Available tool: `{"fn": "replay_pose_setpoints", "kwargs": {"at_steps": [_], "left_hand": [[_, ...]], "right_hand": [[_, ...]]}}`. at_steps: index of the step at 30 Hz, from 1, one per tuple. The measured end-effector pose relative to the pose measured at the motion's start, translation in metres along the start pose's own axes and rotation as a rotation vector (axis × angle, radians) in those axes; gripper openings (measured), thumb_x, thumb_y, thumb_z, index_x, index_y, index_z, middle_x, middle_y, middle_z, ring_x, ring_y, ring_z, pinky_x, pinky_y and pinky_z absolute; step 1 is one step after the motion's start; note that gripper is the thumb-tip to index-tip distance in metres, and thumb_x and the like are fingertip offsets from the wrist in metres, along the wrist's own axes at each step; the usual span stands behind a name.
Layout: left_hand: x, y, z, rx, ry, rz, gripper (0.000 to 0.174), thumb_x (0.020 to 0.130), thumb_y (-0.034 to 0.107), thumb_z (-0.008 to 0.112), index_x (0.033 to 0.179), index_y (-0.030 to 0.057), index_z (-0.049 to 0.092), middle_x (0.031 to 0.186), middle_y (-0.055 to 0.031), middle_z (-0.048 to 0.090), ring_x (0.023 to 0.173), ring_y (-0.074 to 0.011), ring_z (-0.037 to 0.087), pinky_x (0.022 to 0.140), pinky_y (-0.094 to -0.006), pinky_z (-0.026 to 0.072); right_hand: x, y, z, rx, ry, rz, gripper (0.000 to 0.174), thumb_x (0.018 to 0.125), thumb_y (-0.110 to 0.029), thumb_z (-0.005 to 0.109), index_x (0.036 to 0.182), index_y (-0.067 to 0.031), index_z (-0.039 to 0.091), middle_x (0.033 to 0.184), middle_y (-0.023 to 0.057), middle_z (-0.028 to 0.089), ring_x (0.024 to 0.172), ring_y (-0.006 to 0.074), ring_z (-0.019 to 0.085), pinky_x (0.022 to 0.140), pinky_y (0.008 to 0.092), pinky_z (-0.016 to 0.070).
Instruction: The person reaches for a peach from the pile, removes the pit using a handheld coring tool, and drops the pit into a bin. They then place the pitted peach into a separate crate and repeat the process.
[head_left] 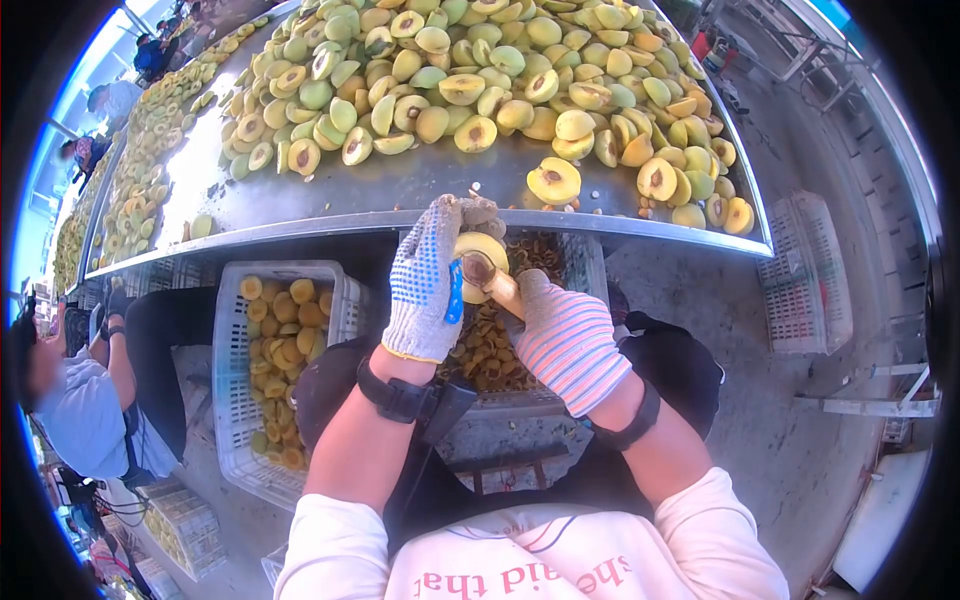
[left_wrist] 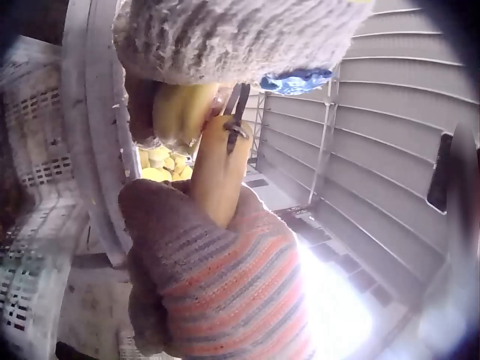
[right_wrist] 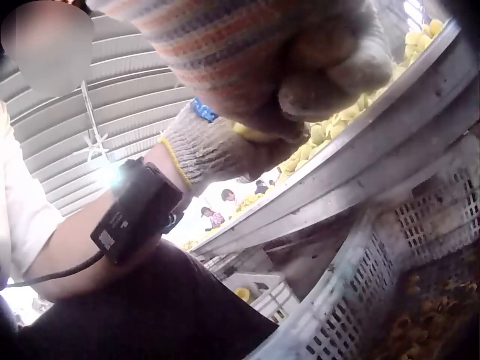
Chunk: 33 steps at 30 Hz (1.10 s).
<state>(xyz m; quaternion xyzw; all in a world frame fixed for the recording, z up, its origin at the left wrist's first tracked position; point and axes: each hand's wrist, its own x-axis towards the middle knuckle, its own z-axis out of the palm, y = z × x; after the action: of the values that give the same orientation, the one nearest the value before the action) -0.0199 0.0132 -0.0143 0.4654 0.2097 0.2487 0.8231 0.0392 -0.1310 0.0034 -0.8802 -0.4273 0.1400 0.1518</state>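
In the head view my gloved left hand (head_left: 428,285) grips a halved yellow fruit (head_left: 482,250), its brown centre facing up. My right hand (head_left: 568,335), in a striped glove, holds a tool by its wooden handle (head_left: 505,292), the tool's end at the fruit's centre. The left wrist view shows the handle (left_wrist: 219,172) with a dark metal loop at its top, close to the fruit (left_wrist: 180,112). A blue strip (head_left: 455,292) lies across the left glove. In the right wrist view the right hand's curled fingers hide the tool.
Halved fruit (head_left: 475,133) is heaped on the metal table (head_left: 400,190), whose front edge runs just beyond the hands. Below the hands stands a crate with brown and yellow pieces (head_left: 490,355). A white crate (head_left: 232,400) of fruit halves is at left, another crate (head_left: 808,275) at right. People sit at left.
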Motion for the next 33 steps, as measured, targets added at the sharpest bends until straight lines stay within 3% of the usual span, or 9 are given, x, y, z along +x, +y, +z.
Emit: {"fn": "replay_pose_setpoints", "kwargs": {"at_steps": [5, 8, 9, 12, 16, 19, 22, 28, 33], "left_hand": [[-0.001, 0.002, 0.002, 0.009, 0.044, -0.026, 0.044, 0.103, 0.039, 0.047, 0.106, -0.0020, 0.064, 0.095, -0.0156, 0.068, 0.085, -0.0242, 0.067, 0.077, -0.0360, 0.0561], [0.006, 0.008, -0.006, -0.168, -0.077, -0.040, 0.043, 0.103, 0.038, 0.048, 0.107, -0.0023, 0.062, 0.092, -0.0147, 0.067, 0.083, -0.0256, 0.066, 0.076, -0.0367, 0.0557], [0.012, 0.007, -0.009, -0.246, -0.012, -0.011, 0.031, 0.103, 0.027, 0.048, 0.109, -0.0005, 0.061, 0.098, -0.0120, 0.066, 0.090, -0.0231, 0.064, 0.084, -0.0352, 0.0526], [0.007, 0.006, -0.009, -0.365, -0.028, 0.010, 0.029, 0.103, 0.026, 0.049, 0.110, -0.0003, 0.060, 0.103, -0.0130, 0.065, 0.096, -0.0231, 0.063, 0.087, -0.0360, 0.0517], [0.006, -0.008, -0.005, -0.139, -0.019, 0.101, 0.034, 0.102, 0.031, 0.050, 0.112, -0.0003, 0.059, 0.111, -0.0192, 0.064, 0.105, -0.0338, 0.062, 0.092, -0.0459, 0.0519], [0.000, -0.001, -0.003, -0.514, -0.142, -0.105, 0.031, 0.101, 0.031, 0.052, 0.107, 0.0023, 0.061, 0.109, -0.0208, 0.065, 0.105, -0.0383, 0.063, 0.091, -0.0501, 0.0538], [0.001, -0.001, -0.005, -0.554, -0.088, -0.145, 0.029, 0.100, 0.032, 0.053, 0.099, 0.0042, 0.061, 0.106, -0.0212, 0.066, 0.103, -0.0403, 0.064, 0.088, -0.0523, 0.0553], [-0.003, 0.000, 0.002, -0.475, -0.034, -0.083, 0.029, 0.100, 0.031, 0.054, 0.092, 0.0042, 0.060, 0.095, -0.0150, 0.067, 0.086, -0.0299, 0.067, 0.076, -0.0409, 0.0565], [-0.002, -0.006, 0.000, -0.356, 0.038, 0.036, 0.019, 0.100, 0.023, 0.056, 0.095, 0.0041, 0.058, 0.094, -0.0133, 0.067, 0.083, -0.0258, 0.067, 0.073, -0.0364, 0.0565]], "right_hand": [[-0.002, -0.001, -0.004, 0.067, -0.064, 0.026, 0.026, 0.086, -0.022, 0.064, 0.101, -0.0037, 0.054, 0.079, 0.0196, 0.067, 0.077, 0.0382, 0.068, 0.063, 0.0456, 0.0533], [-0.005, 0.006, -0.002, 0.284, -0.017, 0.029, 0.031, 0.086, -0.026, 0.066, 0.102, -0.0026, 0.053, 0.078, 0.0219, 0.066, 0.078, 0.0417, 0.067, 0.064, 0.0473, 0.0527], [-0.006, 0.011, 0.002, 0.378, 0.041, 0.024, 0.033, 0.086, -0.027, 0.067, 0.102, -0.0023, 0.053, 0.078, 0.0227, 0.066, 0.078, 0.0428, 0.066, 0.065, 0.0478, 0.0524], [-0.005, 0.013, 0.004, 0.534, 0.072, 0.034, 0.037, 0.086, -0.030, 0.069, 0.102, -0.0010, 0.053, 0.079, 0.0250, 0.065, 0.081, 0.0443, 0.065, 0.067, 0.0483, 0.0514], [-0.002, 0.010, 0.008, 0.508, -0.018, 0.058, 0.039, 0.087, -0.031, 0.068, 0.103, 0.0008, 0.053, 0.081, 0.0260, 0.065, 0.083, 0.0451, 0.064, 0.070, 0.0486, 0.0511], [0.001, 0.006, 0.003, 0.441, -0.083, 0.120, 0.040, 0.087, -0.032, 0.067, 0.103, 0.0015, 0.053, 0.082, 0.0262, 0.065, 0.084, 0.0455, 0.064, 0.071, 0.0488, 0.0509], [-0.001, 0.001, -0.002, 0.412, -0.109, 0.149, 0.040, 0.088, -0.031, 0.067, 0.104, 0.0016, 0.053, 0.083, 0.0257, 0.066, 0.084, 0.0448, 0.065, 0.071, 0.0485, 0.0513], [0.003, -0.003, 0.011, 0.374, -0.129, 0.184, 0.038, 0.088, -0.030, 0.067, 0.106, 0.0008, 0.052, 0.085, 0.0234, 0.067, 0.085, 0.0424, 0.067, 0.072, 0.0464, 0.0536], [0.011, -0.008, 0.019, 0.333, -0.162, 0.210, 0.037, 0.088, -0.028, 0.068, 0.106, 0.0004, 0.053, 0.089, 0.0236, 0.067, 0.088, 0.0411, 0.067, 0.074, 0.0450, 0.0541]]}}
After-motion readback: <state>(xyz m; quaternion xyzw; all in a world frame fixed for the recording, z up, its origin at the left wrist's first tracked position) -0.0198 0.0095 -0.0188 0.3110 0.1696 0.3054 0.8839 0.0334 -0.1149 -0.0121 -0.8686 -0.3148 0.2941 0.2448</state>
